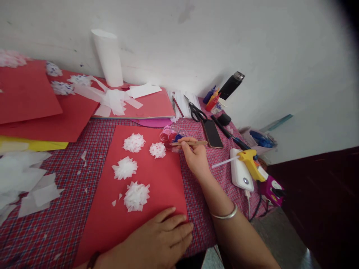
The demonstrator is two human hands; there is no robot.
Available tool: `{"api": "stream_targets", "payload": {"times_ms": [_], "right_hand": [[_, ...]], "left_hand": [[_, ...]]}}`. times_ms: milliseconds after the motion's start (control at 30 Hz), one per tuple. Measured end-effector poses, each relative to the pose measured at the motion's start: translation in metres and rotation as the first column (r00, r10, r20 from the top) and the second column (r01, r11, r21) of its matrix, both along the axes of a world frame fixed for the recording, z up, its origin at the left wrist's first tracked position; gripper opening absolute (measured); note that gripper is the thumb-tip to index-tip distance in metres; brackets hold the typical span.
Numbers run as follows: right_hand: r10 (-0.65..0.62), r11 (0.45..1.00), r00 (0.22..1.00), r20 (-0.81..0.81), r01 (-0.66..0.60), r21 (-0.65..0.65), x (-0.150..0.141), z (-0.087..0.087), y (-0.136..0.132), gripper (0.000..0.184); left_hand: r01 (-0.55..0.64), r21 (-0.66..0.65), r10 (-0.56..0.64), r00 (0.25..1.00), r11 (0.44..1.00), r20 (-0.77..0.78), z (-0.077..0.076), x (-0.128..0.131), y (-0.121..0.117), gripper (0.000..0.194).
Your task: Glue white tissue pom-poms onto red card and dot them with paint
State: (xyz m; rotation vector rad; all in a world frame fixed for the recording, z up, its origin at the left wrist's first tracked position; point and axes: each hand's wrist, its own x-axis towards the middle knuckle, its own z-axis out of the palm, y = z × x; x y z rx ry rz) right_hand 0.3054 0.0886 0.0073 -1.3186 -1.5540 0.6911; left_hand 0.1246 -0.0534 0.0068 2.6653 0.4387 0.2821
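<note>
My right hand (195, 157) is closed around a flat wooden stick (199, 142), whose far end reaches over a clear paint palette (165, 130) with red, pink and blue paint in its wells. Fingers outstretched, my left hand (162, 239) lies flat on the lower part of a red paper sheet (159, 175). Several white paper pompoms rest on this sheet. The upper pompom (134, 142) and the one near the palette, a smaller pompom (157, 150), carry pinkish-red specks. Plain white are the middle pompom (125, 168) and the lower pompom (137, 196).
White paper pieces (17, 179) and red sheets (28, 93) lie left. Behind are a paper roll (108, 56), scissors (195, 112) and paint bottles (213, 101). A phone (212, 133), white power bank (239, 170) and yellow glue gun (249, 162) lie right.
</note>
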Motion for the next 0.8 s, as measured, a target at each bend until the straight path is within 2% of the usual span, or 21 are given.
{"api": "stream_targets", "payload": {"times_ms": [167, 367, 500, 600, 700, 800], "right_hand": [[0.065, 0.996, 0.996, -0.064, -0.069, -0.051, 0.0, -0.005, 0.001, 0.019], [0.003, 1.0, 0.999, 0.036, -0.003, -0.007, 0.005, -0.004, 0.002, 0.017], [0.027, 0.998, 0.992, -0.121, -0.035, -0.06, 0.003, -0.001, 0.0, 0.018], [0.022, 0.998, 0.975, -0.221, -0.033, -0.047, -0.002, 0.003, -0.004, 0.019], [0.097, 0.992, 0.965, -0.244, -0.114, -0.057, -0.008, 0.005, -0.008, 0.018], [0.182, 0.976, 0.964, -0.195, -0.201, -0.081, -0.011, 0.005, -0.01, 0.018]], "left_hand": [[0.011, -0.005, -0.011, 1.0, 1.0, -0.013, 0.001, 0.001, 0.0, 0.043], [0.002, -0.006, -0.002, 1.0, 1.0, -0.004, 0.0, 0.001, -0.001, 0.044], [-0.013, -0.017, 0.013, 1.0, 1.0, -0.002, -0.001, 0.001, -0.002, 0.043], [-0.009, 0.002, 0.009, 1.0, 1.0, 0.007, 0.0, 0.001, -0.002, 0.043], [0.002, 0.017, -0.003, 1.0, 1.0, 0.004, 0.0, 0.001, -0.001, 0.042], [0.004, 0.027, -0.005, 1.0, 1.0, 0.014, -0.002, 0.001, 0.001, 0.043]]}}
